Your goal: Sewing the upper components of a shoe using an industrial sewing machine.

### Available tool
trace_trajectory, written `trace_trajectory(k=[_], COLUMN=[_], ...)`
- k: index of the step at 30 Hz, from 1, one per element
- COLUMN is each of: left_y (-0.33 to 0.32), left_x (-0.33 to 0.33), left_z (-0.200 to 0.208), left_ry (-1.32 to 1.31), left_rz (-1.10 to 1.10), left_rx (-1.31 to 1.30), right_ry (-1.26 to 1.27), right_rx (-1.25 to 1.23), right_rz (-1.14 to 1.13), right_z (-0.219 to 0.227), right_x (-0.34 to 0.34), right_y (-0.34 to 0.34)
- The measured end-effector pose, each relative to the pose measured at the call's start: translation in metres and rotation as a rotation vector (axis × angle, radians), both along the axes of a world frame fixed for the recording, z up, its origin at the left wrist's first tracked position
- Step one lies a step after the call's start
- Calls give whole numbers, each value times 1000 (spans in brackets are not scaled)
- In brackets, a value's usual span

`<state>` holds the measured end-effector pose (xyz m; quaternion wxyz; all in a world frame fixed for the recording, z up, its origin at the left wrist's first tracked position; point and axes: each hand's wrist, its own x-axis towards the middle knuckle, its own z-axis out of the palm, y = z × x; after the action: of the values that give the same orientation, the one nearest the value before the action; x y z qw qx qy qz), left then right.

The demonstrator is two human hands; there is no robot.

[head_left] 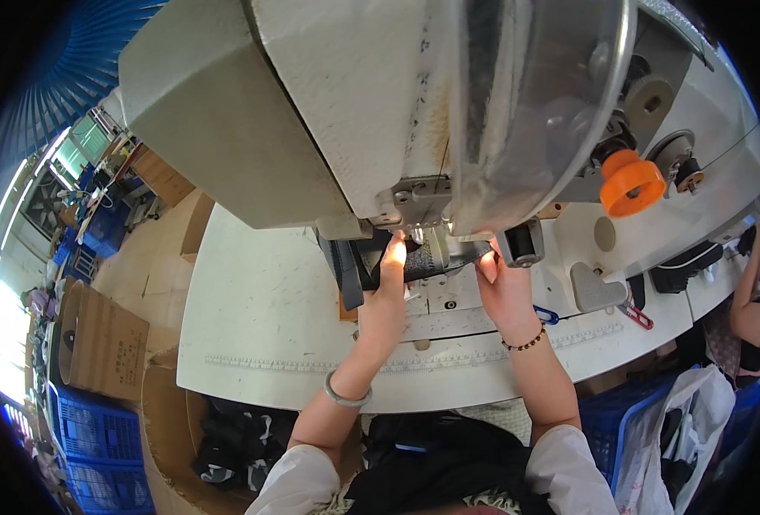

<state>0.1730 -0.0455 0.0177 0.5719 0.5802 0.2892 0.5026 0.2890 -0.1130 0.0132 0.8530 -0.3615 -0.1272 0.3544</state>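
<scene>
A black fabric piece [425, 264] with a textured grey-black patch lies under the needle area of a large white sewing machine [354, 94]. My left hand [383, 296] grips its left part, thumb on top near the lit presser area, the other fingers mostly hidden. At the piece's right end, my right hand [505, 292] holds the edge between thumb and fingers, close beside a dark metal machine part [521, 245]. A black strap [343, 270] hangs down to the left of my left hand. The machine head partly covers the fabric's far side.
A ruler strip [311, 364] runs along the white table's [251, 292] near edge. Blue-handled snips [546, 315] and a red-handled cutter [637, 317] lie right of my right hand. An orange knob [631, 183] juts out above. Below left stands a carton [164, 421] of black pieces.
</scene>
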Motion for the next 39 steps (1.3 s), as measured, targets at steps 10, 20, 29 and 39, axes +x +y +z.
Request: trace_trajectory(k=[10, 20, 29, 39], left_y=[13, 21, 21, 25], left_x=[-11, -9, -4, -7], left_z=[-6, -3, -1, -6], left_ry=[-258, -101, -88, 321], left_rz=[-414, -367, -309, -208], left_rx=[-182, -65, -115, 337], right_ry=[-90, -38, -286, -218], right_rx=[-24, -69, -58, -7], right_rz=[77, 17, 90, 67], right_z=[0, 5, -10, 1], right_x=[4, 4, 20, 16], right_y=[-6, -2, 5, 9])
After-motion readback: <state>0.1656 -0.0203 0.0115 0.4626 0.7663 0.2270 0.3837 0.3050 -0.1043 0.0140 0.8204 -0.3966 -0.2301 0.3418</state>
